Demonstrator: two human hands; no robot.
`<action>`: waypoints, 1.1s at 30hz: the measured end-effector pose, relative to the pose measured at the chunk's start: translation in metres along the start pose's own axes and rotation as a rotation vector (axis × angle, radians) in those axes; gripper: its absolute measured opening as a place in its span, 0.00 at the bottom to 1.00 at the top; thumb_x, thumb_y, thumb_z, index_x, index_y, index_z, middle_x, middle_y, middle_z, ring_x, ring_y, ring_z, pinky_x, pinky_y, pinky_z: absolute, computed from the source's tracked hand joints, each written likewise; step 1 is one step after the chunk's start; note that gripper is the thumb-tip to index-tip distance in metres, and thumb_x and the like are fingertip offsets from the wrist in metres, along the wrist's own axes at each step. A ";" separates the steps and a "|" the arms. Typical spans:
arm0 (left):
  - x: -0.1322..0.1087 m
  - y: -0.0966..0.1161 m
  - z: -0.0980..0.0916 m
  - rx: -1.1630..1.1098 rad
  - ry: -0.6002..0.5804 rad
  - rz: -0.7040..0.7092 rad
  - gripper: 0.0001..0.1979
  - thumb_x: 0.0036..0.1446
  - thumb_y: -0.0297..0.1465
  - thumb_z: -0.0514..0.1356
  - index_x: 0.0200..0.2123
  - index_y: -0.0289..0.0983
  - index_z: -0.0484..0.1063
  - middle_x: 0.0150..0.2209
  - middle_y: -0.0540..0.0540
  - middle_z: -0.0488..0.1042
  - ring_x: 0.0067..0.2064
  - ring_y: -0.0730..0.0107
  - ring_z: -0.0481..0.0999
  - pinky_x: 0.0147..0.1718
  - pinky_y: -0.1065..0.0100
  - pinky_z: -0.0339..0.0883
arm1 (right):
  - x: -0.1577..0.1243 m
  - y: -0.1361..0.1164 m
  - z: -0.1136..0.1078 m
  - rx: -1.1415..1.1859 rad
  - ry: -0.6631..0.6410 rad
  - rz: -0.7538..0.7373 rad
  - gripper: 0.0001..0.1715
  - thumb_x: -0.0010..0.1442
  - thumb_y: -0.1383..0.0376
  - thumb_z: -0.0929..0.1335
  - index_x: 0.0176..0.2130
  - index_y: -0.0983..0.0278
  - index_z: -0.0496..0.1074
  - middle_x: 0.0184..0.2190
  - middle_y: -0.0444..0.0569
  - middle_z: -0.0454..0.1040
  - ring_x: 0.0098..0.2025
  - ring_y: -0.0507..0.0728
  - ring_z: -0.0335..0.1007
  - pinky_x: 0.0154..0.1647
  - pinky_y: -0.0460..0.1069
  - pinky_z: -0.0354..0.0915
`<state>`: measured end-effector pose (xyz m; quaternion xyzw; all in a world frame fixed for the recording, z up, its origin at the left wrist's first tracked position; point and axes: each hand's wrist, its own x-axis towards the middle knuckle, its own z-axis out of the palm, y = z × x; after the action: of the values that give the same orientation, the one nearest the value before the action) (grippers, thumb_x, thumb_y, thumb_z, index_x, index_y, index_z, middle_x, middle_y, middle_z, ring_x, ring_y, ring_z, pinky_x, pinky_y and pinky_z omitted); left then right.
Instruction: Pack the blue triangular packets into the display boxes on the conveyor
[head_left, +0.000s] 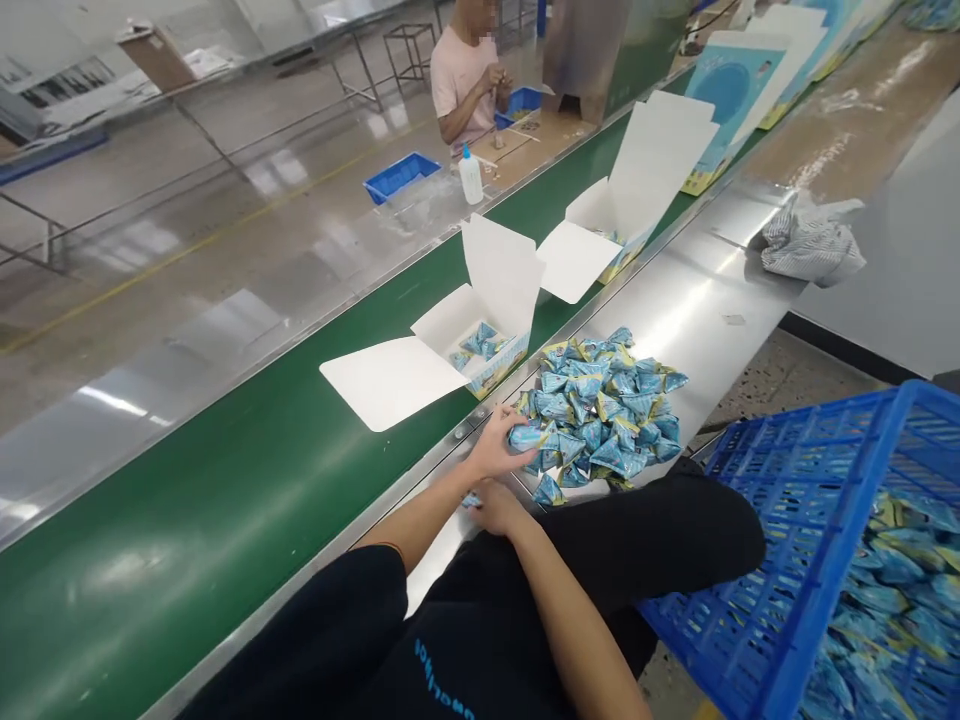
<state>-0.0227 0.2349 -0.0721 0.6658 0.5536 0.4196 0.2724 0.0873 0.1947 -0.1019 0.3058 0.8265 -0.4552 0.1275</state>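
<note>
A heap of small blue-and-yellow pyramid-shaped packets (600, 400) lies on the metal ledge in front of me. My left hand (496, 442) is at the near left edge of the heap, thumb and fingers closed around one blue packet (527, 437). Just below it, close to my lap, my right hand (496, 508) is curled with a packet (471, 500) showing at its fingertips; its fingers are partly hidden. Beyond my hands an open white-flapped carton (499, 372) stands on the green belt, with several blue packets inside.
Along the green conveyor belt (247, 480) stands a second open carton (630, 240), then more cartons (731, 100). A blue crate (810, 560) of packets is at my right. Crumpled striped plastic (814, 240) lies on the ledge. Across the belt sit a co-worker (469, 80) and a white bottle (471, 178).
</note>
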 end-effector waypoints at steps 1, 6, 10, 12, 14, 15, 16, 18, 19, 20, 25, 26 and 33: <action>-0.011 -0.013 -0.001 0.003 -0.066 -0.041 0.22 0.52 0.40 0.70 0.48 0.38 0.73 0.47 0.42 0.65 0.49 0.62 0.70 0.53 0.59 0.70 | -0.004 -0.002 -0.001 -0.007 -0.042 0.008 0.33 0.61 0.67 0.68 0.65 0.58 0.69 0.62 0.52 0.66 0.62 0.62 0.65 0.63 0.54 0.65; -0.089 -0.087 -0.004 0.196 -0.097 -0.343 0.20 0.55 0.41 0.66 0.48 0.37 0.74 0.47 0.40 0.68 0.49 0.59 0.72 0.53 0.57 0.70 | -0.023 -0.010 -0.006 -0.036 -0.150 0.067 0.30 0.60 0.66 0.67 0.62 0.55 0.70 0.61 0.49 0.63 0.57 0.61 0.67 0.59 0.54 0.64; -0.140 -0.118 0.006 0.524 0.034 -0.476 0.21 0.57 0.43 0.64 0.50 0.38 0.75 0.50 0.37 0.71 0.53 0.50 0.70 0.57 0.49 0.64 | -0.029 -0.010 -0.008 -0.004 -0.164 0.053 0.29 0.57 0.68 0.66 0.59 0.57 0.70 0.59 0.47 0.63 0.54 0.57 0.66 0.58 0.51 0.63; -0.150 -0.121 0.013 0.605 0.042 -0.495 0.23 0.56 0.45 0.64 0.50 0.37 0.75 0.52 0.36 0.72 0.54 0.48 0.70 0.58 0.47 0.63 | -0.029 -0.008 -0.008 0.044 -0.152 0.054 0.29 0.56 0.69 0.66 0.57 0.58 0.71 0.58 0.47 0.63 0.53 0.56 0.67 0.57 0.50 0.63; -0.152 -0.120 0.019 0.630 0.021 -0.533 0.25 0.56 0.47 0.64 0.50 0.37 0.75 0.52 0.35 0.73 0.54 0.46 0.70 0.57 0.47 0.62 | -0.030 -0.006 -0.007 0.159 -0.109 0.042 0.29 0.54 0.69 0.65 0.56 0.60 0.71 0.57 0.48 0.64 0.53 0.55 0.67 0.58 0.50 0.63; -0.152 -0.118 0.021 0.627 0.001 -0.550 0.25 0.56 0.47 0.64 0.51 0.37 0.75 0.53 0.34 0.73 0.55 0.45 0.70 0.57 0.46 0.62 | -0.031 -0.005 -0.006 0.250 -0.074 0.023 0.29 0.52 0.69 0.65 0.54 0.61 0.72 0.56 0.48 0.65 0.53 0.55 0.67 0.60 0.50 0.62; -0.151 -0.117 0.022 0.616 -0.019 -0.561 0.26 0.56 0.47 0.64 0.51 0.37 0.75 0.53 0.34 0.73 0.55 0.45 0.70 0.57 0.46 0.61 | -0.031 -0.004 -0.006 0.363 -0.035 -0.001 0.28 0.51 0.69 0.65 0.53 0.62 0.72 0.55 0.49 0.65 0.54 0.55 0.66 0.62 0.50 0.62; -0.149 -0.114 0.023 0.587 -0.056 -0.568 0.27 0.56 0.47 0.65 0.53 0.36 0.75 0.54 0.33 0.73 0.57 0.44 0.70 0.58 0.45 0.61 | -0.032 -0.003 -0.005 0.646 0.047 -0.021 0.27 0.50 0.66 0.66 0.51 0.64 0.71 0.53 0.50 0.67 0.55 0.55 0.66 0.63 0.50 0.62; -0.149 -0.113 0.024 0.576 -0.065 -0.570 0.28 0.55 0.47 0.65 0.53 0.36 0.75 0.55 0.33 0.72 0.57 0.43 0.70 0.58 0.45 0.60 | -0.031 -0.002 -0.005 0.809 0.099 0.009 0.27 0.50 0.63 0.67 0.51 0.64 0.70 0.52 0.50 0.67 0.53 0.55 0.67 0.61 0.50 0.64; -0.150 -0.111 0.024 0.568 -0.069 -0.572 0.28 0.55 0.47 0.64 0.54 0.36 0.75 0.55 0.32 0.72 0.58 0.43 0.69 0.59 0.44 0.60 | -0.031 -0.001 -0.007 0.974 0.171 0.074 0.29 0.49 0.59 0.69 0.51 0.64 0.68 0.50 0.51 0.68 0.50 0.55 0.69 0.55 0.49 0.67; -0.153 -0.108 0.028 0.541 -0.054 -0.560 0.29 0.56 0.48 0.63 0.55 0.35 0.75 0.55 0.33 0.73 0.58 0.42 0.69 0.59 0.44 0.60 | -0.017 -0.012 -0.043 1.511 0.691 0.603 0.47 0.39 0.52 0.74 0.54 0.63 0.58 0.43 0.50 0.70 0.36 0.53 0.70 0.30 0.44 0.65; -0.153 -0.108 0.029 0.536 -0.046 -0.557 0.29 0.56 0.48 0.63 0.55 0.35 0.75 0.55 0.33 0.73 0.58 0.42 0.69 0.59 0.44 0.60 | -0.014 -0.020 -0.055 1.548 0.726 0.639 0.47 0.40 0.52 0.74 0.55 0.63 0.58 0.45 0.51 0.71 0.39 0.54 0.72 0.32 0.44 0.67; -0.156 -0.112 0.030 0.577 -0.019 -0.551 0.29 0.55 0.48 0.64 0.54 0.36 0.75 0.55 0.33 0.73 0.58 0.42 0.69 0.58 0.44 0.60 | -0.011 -0.080 -0.117 1.495 0.611 0.078 0.50 0.56 0.44 0.71 0.68 0.58 0.56 0.66 0.57 0.59 0.57 0.62 0.73 0.53 0.54 0.74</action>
<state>-0.0594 0.1142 -0.2199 0.5452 0.8042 0.1517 0.1817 0.0541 0.2560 0.0218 0.4494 0.2905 -0.7792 -0.3264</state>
